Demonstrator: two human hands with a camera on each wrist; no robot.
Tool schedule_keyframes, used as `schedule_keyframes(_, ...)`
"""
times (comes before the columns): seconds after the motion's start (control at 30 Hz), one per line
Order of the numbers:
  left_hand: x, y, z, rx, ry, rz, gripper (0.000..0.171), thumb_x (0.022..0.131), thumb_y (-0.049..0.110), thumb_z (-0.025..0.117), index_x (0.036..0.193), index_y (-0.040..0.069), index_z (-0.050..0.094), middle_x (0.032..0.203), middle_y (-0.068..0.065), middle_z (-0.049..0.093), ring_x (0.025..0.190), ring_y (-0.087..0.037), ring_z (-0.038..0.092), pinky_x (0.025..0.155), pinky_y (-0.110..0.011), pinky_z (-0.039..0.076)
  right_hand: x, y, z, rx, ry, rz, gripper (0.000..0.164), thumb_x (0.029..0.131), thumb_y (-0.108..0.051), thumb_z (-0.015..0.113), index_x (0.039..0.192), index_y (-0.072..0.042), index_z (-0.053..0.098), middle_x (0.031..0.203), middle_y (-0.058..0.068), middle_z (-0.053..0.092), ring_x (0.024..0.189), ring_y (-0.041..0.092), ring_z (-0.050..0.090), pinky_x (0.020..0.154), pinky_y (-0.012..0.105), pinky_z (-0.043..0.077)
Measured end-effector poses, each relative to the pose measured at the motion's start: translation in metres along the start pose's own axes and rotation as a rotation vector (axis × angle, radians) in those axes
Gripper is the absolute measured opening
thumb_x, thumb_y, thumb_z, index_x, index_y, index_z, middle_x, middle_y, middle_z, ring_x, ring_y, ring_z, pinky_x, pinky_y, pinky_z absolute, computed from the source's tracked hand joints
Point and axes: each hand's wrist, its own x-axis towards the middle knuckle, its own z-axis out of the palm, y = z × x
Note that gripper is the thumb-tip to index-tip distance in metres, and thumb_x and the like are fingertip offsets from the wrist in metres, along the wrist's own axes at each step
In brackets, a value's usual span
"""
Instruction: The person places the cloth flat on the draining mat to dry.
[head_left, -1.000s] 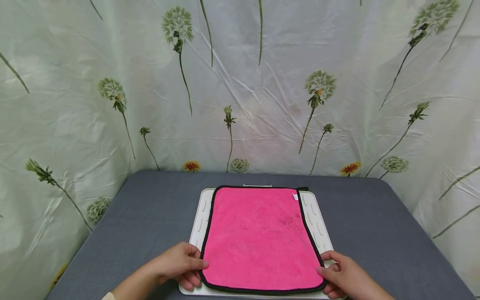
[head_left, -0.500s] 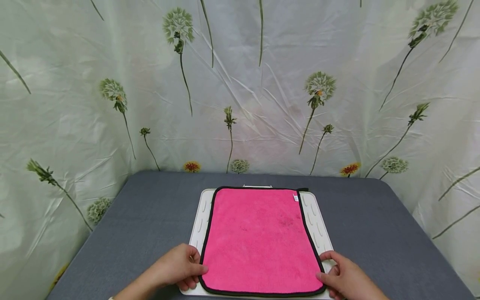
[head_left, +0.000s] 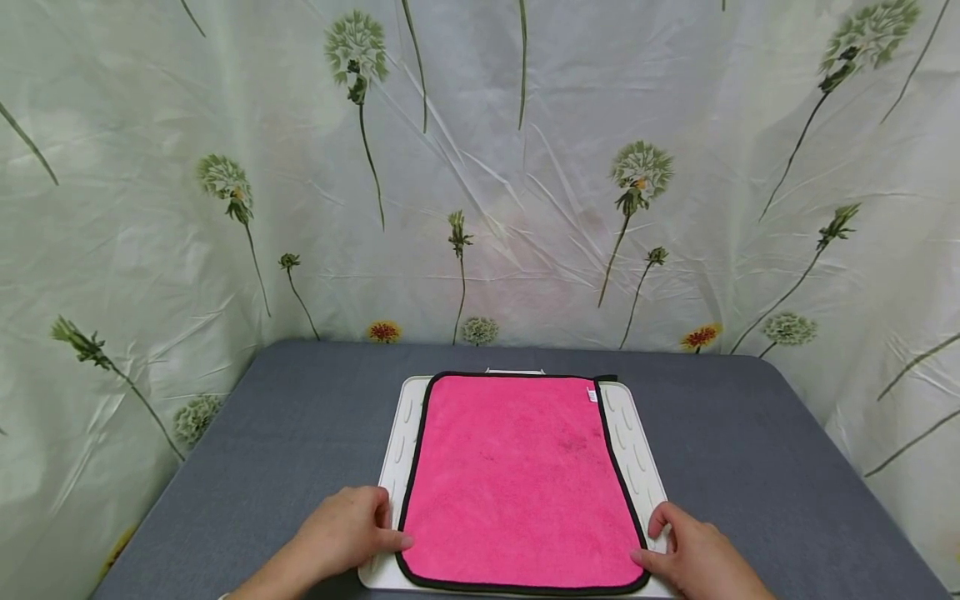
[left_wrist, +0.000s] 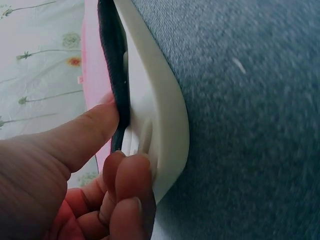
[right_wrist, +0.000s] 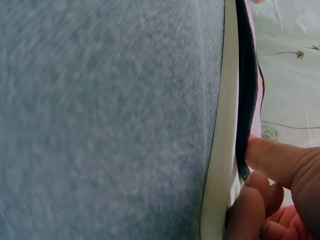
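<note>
A pink towel (head_left: 517,483) with black edging lies flat over a white ridged tray (head_left: 636,442) in the head view. At its near left corner, my left hand (head_left: 341,529) rests its straight thumb on the border. The other fingers sit apart from the cloth, beside the tray's rim (left_wrist: 172,115) in the left wrist view. My right hand (head_left: 701,550) touches the near right corner with its thumb (right_wrist: 270,157). Its index finger arches away, leaving a gap to the towel. The undersides of both hands are partly hidden in the head view.
Blue-grey cloth covers the table (head_left: 330,417) around the tray. Behind it hangs a pale curtain (head_left: 525,208) printed with dandelions. A small white tag (head_left: 592,396) shows near the towel's far right corner.
Both hands have loosened from the towel's near corners, fingers drawing out from beneath while thumbs stay on top. The near edge has settled slightly lower toward the tray.
</note>
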Motion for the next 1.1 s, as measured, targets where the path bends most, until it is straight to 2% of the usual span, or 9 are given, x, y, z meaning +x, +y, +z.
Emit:
schedule_keyframes(0.13,0.000,-0.001,-0.001,0.041,0.023,-0.008,0.043,0.059,0.049,0.079,0.060,0.021,0.046,0.053,0.007,0.043,0.048,-0.011,0.041,0.043,-0.029,0.032,0.000,0.000,0.000,-0.089,0.026,0.008,0.045,0.062,-0.047,0.079,0.071,-0.020,0.044,0.052,-0.002,0.038,0.047,0.013,0.035,0.047,0.027,0.029)
schedule_keyframes(0.3,0.000,-0.006,-0.003,0.034,0.022,-0.011,0.044,0.057,0.050,0.080,0.060,0.021,0.046,0.053,0.007,0.043,0.049,-0.011,0.040,0.044,-0.029,0.032,0.000,0.002,-0.002,-0.157,0.040,-0.038,0.049,0.062,-0.054,0.076,0.064,-0.020,0.042,0.050,-0.004,0.038,0.048,0.011,0.036,0.048,0.026,0.030)
schedule_keyframes(0.53,-0.003,-0.016,-0.006,-0.018,-0.020,0.004,0.044,0.058,0.048,0.080,0.062,0.020,0.047,0.049,0.008,0.045,0.041,-0.008,0.045,0.041,-0.028,0.033,0.002,0.005,-0.003,-0.177,0.002,-0.008,0.052,0.061,-0.058,0.075,0.066,-0.018,0.042,0.052,-0.002,0.039,0.049,0.013,0.036,0.048,0.028,0.030)
schedule_keyframes(0.63,-0.003,-0.016,-0.007,-0.012,-0.001,0.029,0.040,0.062,0.046,0.079,0.064,0.023,0.047,0.051,0.010,0.044,0.044,-0.007,0.042,0.042,-0.027,0.032,0.005,-0.001,-0.006,-0.204,-0.023,-0.004,0.052,0.060,-0.058,0.076,0.070,-0.019,0.043,0.054,-0.002,0.039,0.050,0.013,0.038,0.049,0.029,0.031)
schedule_keyframes(0.8,0.007,-0.001,-0.010,0.015,0.056,0.061,0.031,0.072,0.043,0.074,0.075,0.022,0.051,0.055,0.010,0.042,0.048,-0.008,0.039,0.044,-0.027,0.032,0.012,-0.021,-0.008,-0.300,0.014,-0.178,0.047,0.061,-0.057,0.076,0.083,-0.024,0.051,0.070,-0.007,0.040,0.058,0.006,0.039,0.053,0.028,0.038)
schedule_keyframes(0.9,0.017,0.012,-0.007,0.061,0.068,0.103,0.038,0.072,0.045,0.075,0.088,0.016,0.055,0.070,0.005,0.048,0.063,-0.014,0.047,0.055,-0.032,0.040,0.020,-0.029,-0.005,-0.344,0.068,-0.349,0.050,0.062,-0.053,0.078,0.096,-0.022,0.057,0.085,-0.007,0.043,0.071,0.007,0.043,0.061,0.030,0.044)
schedule_keyframes(0.97,0.024,0.016,-0.002,0.099,0.053,0.162,0.053,0.069,0.049,0.075,0.102,0.011,0.056,0.091,-0.002,0.054,0.086,-0.022,0.051,0.068,-0.040,0.044,0.025,-0.032,-0.005,-0.360,0.073,-0.429,0.061,0.063,-0.056,0.077,0.108,-0.019,0.059,0.099,-0.004,0.048,0.086,0.013,0.045,0.070,0.034,0.047)
schedule_keyframes(1.03,0.028,0.018,0.002,0.130,0.012,0.220,0.072,0.067,0.056,0.074,0.119,0.010,0.054,0.117,-0.009,0.051,0.111,-0.033,0.044,0.083,-0.051,0.041,0.029,-0.032,-0.005,-0.350,0.032,-0.482,0.075,0.063,-0.063,0.072,0.119,-0.018,0.057,0.116,0.002,0.048,0.101,0.021,0.044,0.076,0.041,0.047)
schedule_keyframes(1.1,0.029,0.017,0.005,0.145,-0.044,0.258,0.089,0.066,0.065,0.069,0.133,0.012,0.046,0.138,-0.011,0.039,0.128,-0.041,0.027,0.091,-0.060,0.033,0.031,-0.030,-0.007,-0.332,-0.044,-0.501,0.087,0.062,-0.071,0.065,0.129,-0.017,0.051,0.131,0.006,0.042,0.114,0.030,0.038,0.081,0.048,0.045)
